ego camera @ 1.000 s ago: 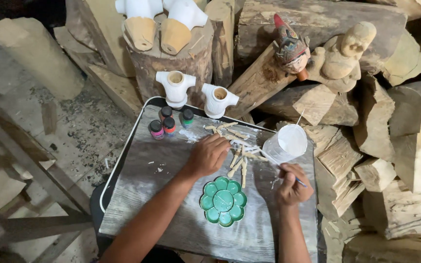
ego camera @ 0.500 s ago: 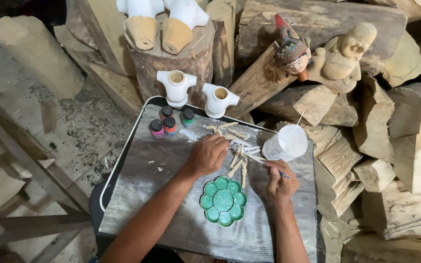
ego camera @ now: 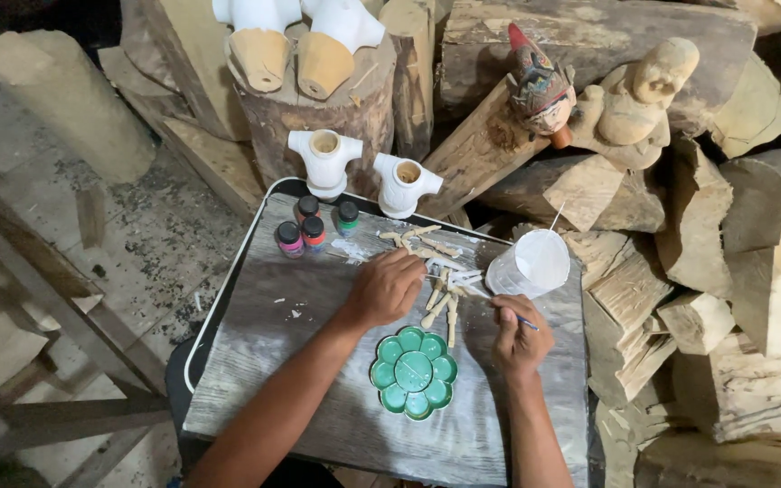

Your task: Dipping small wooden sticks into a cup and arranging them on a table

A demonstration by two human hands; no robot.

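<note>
Stacked timber surrounds a paint-smeared grey board [ego camera: 255, 361]. Left hand [ego camera: 386, 287] rests curled over slim, pale, partly whitened wooden sticks [ego camera: 440, 294] — at its 3 o'clock; right hand [ego camera: 517, 334] pinches a thin brush [ego camera: 510, 312].

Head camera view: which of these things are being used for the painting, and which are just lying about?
In use:
thin blue-handled brush in right hand
small white-painted wooden sticks under left hand
green flower-shaped palette
white plastic cup

Lying about:
painted carved wooden head
unpainted carved wooden figure
stacked wood blocks
</note>
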